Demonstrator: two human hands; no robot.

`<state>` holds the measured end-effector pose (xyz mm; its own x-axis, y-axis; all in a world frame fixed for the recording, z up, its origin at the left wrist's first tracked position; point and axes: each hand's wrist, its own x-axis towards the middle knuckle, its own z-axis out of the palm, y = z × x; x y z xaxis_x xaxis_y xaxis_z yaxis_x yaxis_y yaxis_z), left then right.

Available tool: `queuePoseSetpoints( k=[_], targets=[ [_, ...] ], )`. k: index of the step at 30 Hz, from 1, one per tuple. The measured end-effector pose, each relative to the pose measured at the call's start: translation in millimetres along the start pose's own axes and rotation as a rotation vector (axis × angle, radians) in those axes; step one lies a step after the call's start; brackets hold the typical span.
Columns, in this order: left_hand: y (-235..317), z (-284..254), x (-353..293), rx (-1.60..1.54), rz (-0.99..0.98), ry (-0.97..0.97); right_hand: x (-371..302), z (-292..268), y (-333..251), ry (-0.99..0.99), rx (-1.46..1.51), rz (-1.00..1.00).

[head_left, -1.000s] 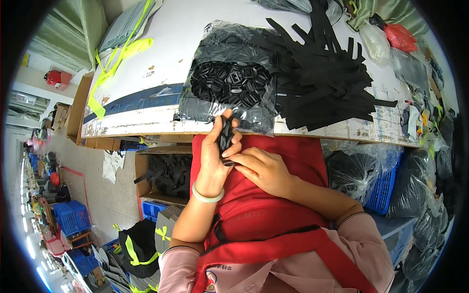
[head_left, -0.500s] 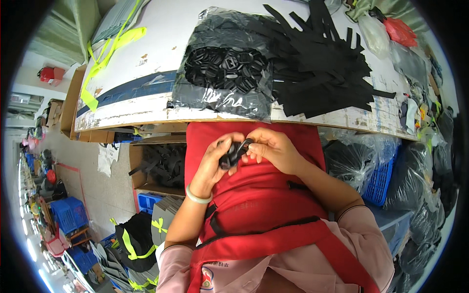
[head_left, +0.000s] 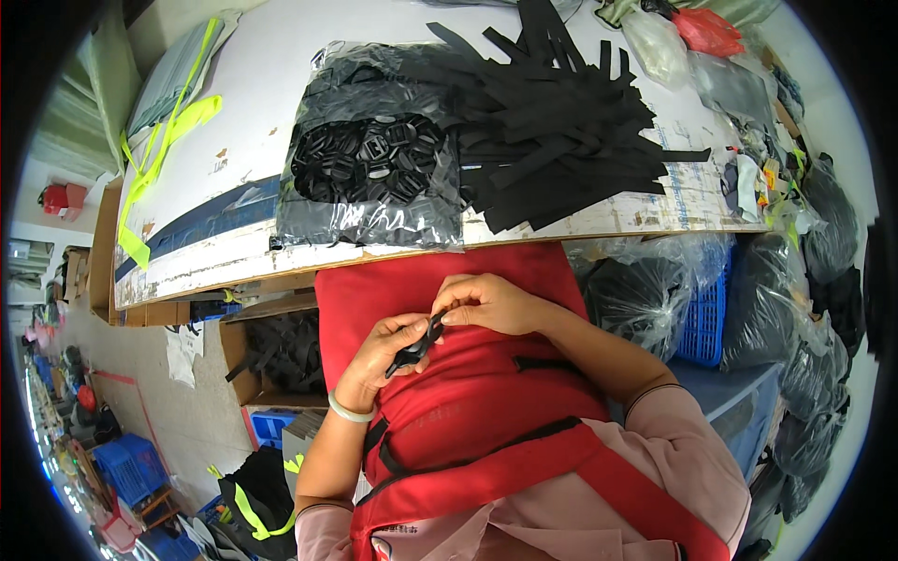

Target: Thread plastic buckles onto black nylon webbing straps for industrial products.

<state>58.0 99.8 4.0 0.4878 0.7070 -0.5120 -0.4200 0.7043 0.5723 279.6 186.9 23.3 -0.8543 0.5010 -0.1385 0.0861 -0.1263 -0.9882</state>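
Observation:
Over my lap, in front of the red apron, my left hand is closed around a black plastic buckle with a short piece of black webbing. My right hand pinches the upper end of that black piece between thumb and fingertips. The fingers partly cover it, so how the webbing runs through the buckle is hidden. Beyond my hands, on the table, lies an open clear plastic bag full of black buckles. A loose heap of cut black webbing straps overlaps its right side.
The worn white table has its front edge just past my lap. Neon yellow ribbon lies at its left. Below left stands a cardboard box with black straps; at right are a blue crate and stuffed plastic bags.
The view has shifted, so the table sits further left in it. My hands still hold the black buckle, which now tilts differently, its upper end pinched by my right fingers.

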Motion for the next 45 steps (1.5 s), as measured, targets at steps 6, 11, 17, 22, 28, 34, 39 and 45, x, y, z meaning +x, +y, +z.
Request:
queuePoseSetpoints(
  k=[6,11,17,22,28,34,39,45],
  targets=[
    [-8,11,14,-0.428,0.022,0.104,4,-12,12,0.075,0.186,0.034],
    [-19,13,23,-0.687,0.057,0.272,3,-10,19,0.09,0.27,0.07],
    [-25,4,22,-0.581,0.028,0.066,3,-14,16,0.086,0.21,0.064],
    [-16,13,12,-0.297,0.018,-0.092,4,-11,21,0.006,0.1,0.08],
    [-16,17,16,-0.148,-0.012,-0.157,-5,-10,13,-0.094,0.107,-0.048],
    [-21,17,21,-0.598,0.004,0.119,-21,-51,-28,0.531,-0.674,-0.199],
    [-16,31,18,-0.453,-0.049,0.451,-3,-121,-32,0.812,-1.567,-0.375],
    [-17,29,15,-0.22,0.048,0.216,8,-124,-49,0.814,-1.354,-0.537]
  ],
)
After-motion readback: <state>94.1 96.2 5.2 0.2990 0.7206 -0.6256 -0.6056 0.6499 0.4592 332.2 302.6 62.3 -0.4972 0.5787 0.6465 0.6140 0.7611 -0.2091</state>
